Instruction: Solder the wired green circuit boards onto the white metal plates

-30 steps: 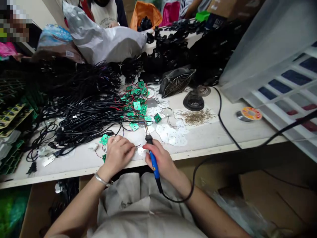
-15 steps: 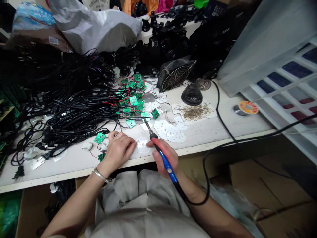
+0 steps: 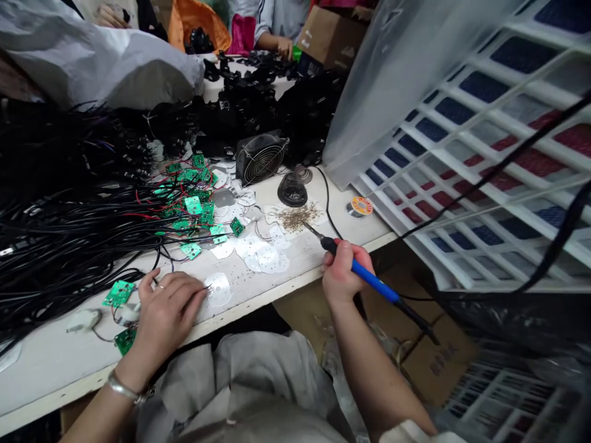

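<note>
My right hand (image 3: 342, 271) is closed around the blue handle of a soldering iron (image 3: 376, 283). Its metal tip points at a scatter of small brownish bits (image 3: 298, 216) on a white sheet. My left hand (image 3: 170, 304) rests at the front of the bench, fingers pinched on thin wires whose ends show at the fingertips. Just right of those fingertips lies a thin white plate (image 3: 219, 290). Beside the left wrist are a green circuit board (image 3: 119, 293) and a white plug-like part (image 3: 83, 320). More white plates (image 3: 263, 249) lie between the two hands.
Black cables (image 3: 92, 221) and several green boards (image 3: 192, 205) heap up at left. A small fan (image 3: 262, 161), a dark cup-like holder (image 3: 292, 191) and a solder spool (image 3: 359, 207) stand behind. White crates (image 3: 462, 184) rise at right. Another person's hand (image 3: 284, 47) is across the bench.
The soldering iron has moved right with my right hand, from near the green boards to the brownish bits. My left hand keeps its pinch beside the white plate. The view has turned right.
</note>
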Demonstrator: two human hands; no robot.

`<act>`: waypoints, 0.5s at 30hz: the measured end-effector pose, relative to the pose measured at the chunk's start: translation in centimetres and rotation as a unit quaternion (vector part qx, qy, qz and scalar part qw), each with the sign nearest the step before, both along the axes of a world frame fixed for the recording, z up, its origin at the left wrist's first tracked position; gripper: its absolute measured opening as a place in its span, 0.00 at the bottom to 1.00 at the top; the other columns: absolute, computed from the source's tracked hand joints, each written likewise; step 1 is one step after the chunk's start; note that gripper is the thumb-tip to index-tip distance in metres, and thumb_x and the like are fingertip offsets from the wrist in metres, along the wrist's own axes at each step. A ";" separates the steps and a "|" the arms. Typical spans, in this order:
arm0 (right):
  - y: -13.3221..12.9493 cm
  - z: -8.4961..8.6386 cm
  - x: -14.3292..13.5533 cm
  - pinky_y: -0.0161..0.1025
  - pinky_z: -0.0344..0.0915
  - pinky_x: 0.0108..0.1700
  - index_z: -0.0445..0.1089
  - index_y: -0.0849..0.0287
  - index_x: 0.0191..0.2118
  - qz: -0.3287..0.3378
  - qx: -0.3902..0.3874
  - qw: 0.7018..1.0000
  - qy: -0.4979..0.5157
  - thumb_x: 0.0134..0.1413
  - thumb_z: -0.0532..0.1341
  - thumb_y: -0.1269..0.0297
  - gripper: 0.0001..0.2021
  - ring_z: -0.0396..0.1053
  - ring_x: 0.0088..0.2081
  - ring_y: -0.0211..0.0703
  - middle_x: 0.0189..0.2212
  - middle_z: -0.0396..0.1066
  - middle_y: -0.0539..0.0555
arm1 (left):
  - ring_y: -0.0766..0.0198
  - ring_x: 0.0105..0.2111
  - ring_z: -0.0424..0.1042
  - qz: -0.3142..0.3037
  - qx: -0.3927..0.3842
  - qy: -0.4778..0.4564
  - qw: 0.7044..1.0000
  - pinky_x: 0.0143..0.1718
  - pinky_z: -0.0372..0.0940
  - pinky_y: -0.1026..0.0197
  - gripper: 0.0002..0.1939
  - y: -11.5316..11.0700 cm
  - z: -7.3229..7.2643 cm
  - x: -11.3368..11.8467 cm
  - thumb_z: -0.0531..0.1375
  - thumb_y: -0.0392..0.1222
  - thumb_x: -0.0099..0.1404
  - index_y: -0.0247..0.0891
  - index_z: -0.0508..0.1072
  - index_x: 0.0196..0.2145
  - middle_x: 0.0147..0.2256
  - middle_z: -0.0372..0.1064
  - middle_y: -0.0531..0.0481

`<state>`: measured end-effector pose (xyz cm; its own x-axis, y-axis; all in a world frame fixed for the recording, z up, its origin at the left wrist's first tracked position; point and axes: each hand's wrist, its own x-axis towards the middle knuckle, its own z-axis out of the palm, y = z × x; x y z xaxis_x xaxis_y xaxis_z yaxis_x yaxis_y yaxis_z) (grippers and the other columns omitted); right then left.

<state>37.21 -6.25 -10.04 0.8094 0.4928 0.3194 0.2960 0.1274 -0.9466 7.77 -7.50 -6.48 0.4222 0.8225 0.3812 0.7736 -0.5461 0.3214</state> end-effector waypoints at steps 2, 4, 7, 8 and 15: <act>0.3 -0.6 0.8 0.35 0.62 0.19 0.68 0.59 0.28 -0.009 -0.025 0.999 -0.028 0.55 0.58 0.51 0.16 0.65 0.17 0.38 0.19 0.68 0.48 | 0.58 0.35 0.74 -0.002 0.012 0.005 1.000 0.57 0.47 0.44 0.06 -0.1 -0.1 0.2 0.56 0.40 0.67 0.43 0.71 0.33 0.31 0.76 0.53; 0.1 -1.4 0.7 0.37 0.64 0.22 0.69 0.59 0.29 0.009 -0.053 0.998 -0.046 0.55 0.58 0.50 0.16 0.68 0.20 0.40 0.21 0.71 0.50 | 0.57 0.35 0.74 0.000 0.012 0.009 1.000 0.56 0.48 0.45 0.06 -0.2 -0.2 0.4 0.55 0.40 0.67 0.43 0.70 0.33 0.31 0.76 0.52; -0.4 -1.9 -0.1 0.37 0.65 0.23 0.72 0.59 0.32 0.037 -0.077 0.995 -0.054 0.55 0.59 0.50 0.16 0.68 0.20 0.41 0.19 0.69 0.49 | 0.58 0.37 0.74 -0.001 -0.012 0.002 1.000 0.56 0.49 0.45 0.06 -0.3 -0.2 0.5 0.54 0.41 0.67 0.42 0.70 0.32 0.32 0.76 0.52; -0.5 -1.9 -0.3 0.37 0.64 0.22 0.72 0.59 0.32 0.043 -0.080 0.994 -0.053 0.54 0.59 0.50 0.16 0.67 0.19 0.41 0.17 0.67 0.48 | 0.58 0.37 0.74 -0.002 -0.023 -0.004 1.000 0.56 0.49 0.45 0.06 -0.2 -0.3 0.5 0.54 0.41 0.66 0.42 0.69 0.32 0.33 0.76 0.52; 0.2 -0.5 -0.5 0.37 0.65 0.22 0.74 0.61 0.33 0.097 -0.070 0.991 -0.056 0.54 0.61 0.52 0.15 0.63 0.14 0.38 0.11 0.63 0.45 | 0.59 0.38 0.74 -0.009 -0.049 -0.031 0.998 0.57 0.49 0.46 0.06 0.3 -0.8 0.2 0.56 0.40 0.65 0.41 0.71 0.31 0.34 0.77 0.52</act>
<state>36.75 -6.04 -10.57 0.6582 0.6817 0.3196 0.3828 0.0625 -0.9217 7.98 -7.21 -7.30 0.4144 0.8503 0.3246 0.7413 -0.5222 0.4216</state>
